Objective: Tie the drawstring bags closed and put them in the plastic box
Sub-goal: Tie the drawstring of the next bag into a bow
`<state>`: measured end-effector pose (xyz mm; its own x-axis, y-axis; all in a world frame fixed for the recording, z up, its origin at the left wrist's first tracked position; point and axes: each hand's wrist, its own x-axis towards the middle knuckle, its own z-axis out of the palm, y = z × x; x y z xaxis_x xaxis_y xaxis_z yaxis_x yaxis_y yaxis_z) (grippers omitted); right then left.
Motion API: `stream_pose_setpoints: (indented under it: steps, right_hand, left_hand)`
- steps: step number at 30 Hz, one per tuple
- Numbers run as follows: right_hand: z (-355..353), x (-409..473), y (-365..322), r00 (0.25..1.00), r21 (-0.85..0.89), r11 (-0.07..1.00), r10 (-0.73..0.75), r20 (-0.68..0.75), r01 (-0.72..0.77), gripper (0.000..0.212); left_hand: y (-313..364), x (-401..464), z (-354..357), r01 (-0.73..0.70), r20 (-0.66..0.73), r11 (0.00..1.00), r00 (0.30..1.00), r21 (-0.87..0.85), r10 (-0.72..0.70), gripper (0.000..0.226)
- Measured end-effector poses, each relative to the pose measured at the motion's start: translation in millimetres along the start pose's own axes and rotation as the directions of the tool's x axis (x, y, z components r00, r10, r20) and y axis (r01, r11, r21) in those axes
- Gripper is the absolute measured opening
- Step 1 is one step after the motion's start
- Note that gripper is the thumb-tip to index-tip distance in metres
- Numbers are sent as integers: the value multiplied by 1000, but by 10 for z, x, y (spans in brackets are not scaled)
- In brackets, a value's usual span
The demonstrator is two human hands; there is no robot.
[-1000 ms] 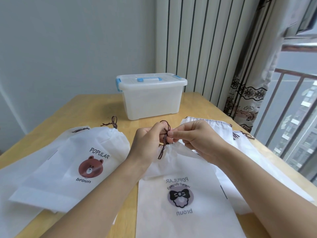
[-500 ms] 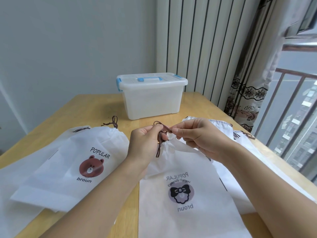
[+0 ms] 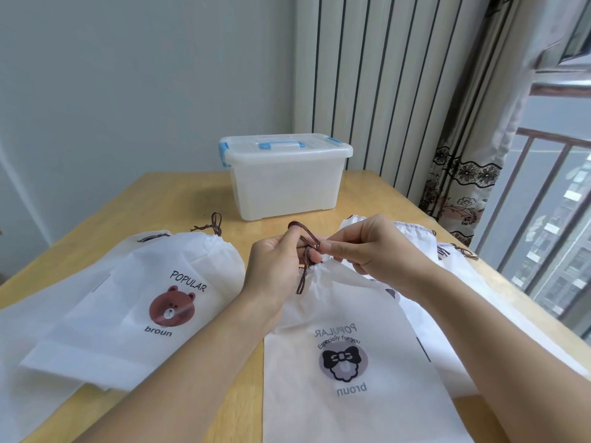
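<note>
Matt white cloth-like bags (image 3: 351,314) lying on a smooth, faintly shining wooden desk (image 3: 179,199), a twisted brown cord (image 3: 307,238) looking rough, a frosted plastic box (image 3: 284,183) showing glossy blue clips, patterned cloth curtain (image 3: 460,187) hanging

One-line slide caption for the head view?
Both hands knot a white bag's brown drawstring; the lidded plastic box waits behind.

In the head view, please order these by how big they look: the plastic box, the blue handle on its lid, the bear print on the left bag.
Largest to smallest as they appear:
1. plastic box
2. bear print
3. blue handle
The box stands farther away, so it is truly bigger still.
</note>
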<state>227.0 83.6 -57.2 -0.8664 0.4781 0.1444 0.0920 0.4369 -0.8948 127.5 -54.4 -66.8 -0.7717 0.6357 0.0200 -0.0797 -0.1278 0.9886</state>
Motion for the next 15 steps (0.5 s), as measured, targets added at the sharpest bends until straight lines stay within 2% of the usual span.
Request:
stream_pose_setpoints:
  steps: [7,11,13,15]
  right_hand:
    - [98,-1,26,998,34,998,49,-36,-48,31]
    - [98,-6,22,996,80,994,75,-40,-72,31]
    - [85,-9,25,997,90,994,68,-39,-64,29]
    - [81,-11,27,999,82,996,37,-25,-35,26]
  left_hand:
    - [-24,-18,20,15,17,1000,1000,7,-15,44]
    - [-5,-13,-8,31,100,998,995,-51,-26,40]
    - [-16,-24,-14,-13,132,1000,991,-17,15,28]
    - [-66,-20,2,-88,102,995,991,46,83,25]
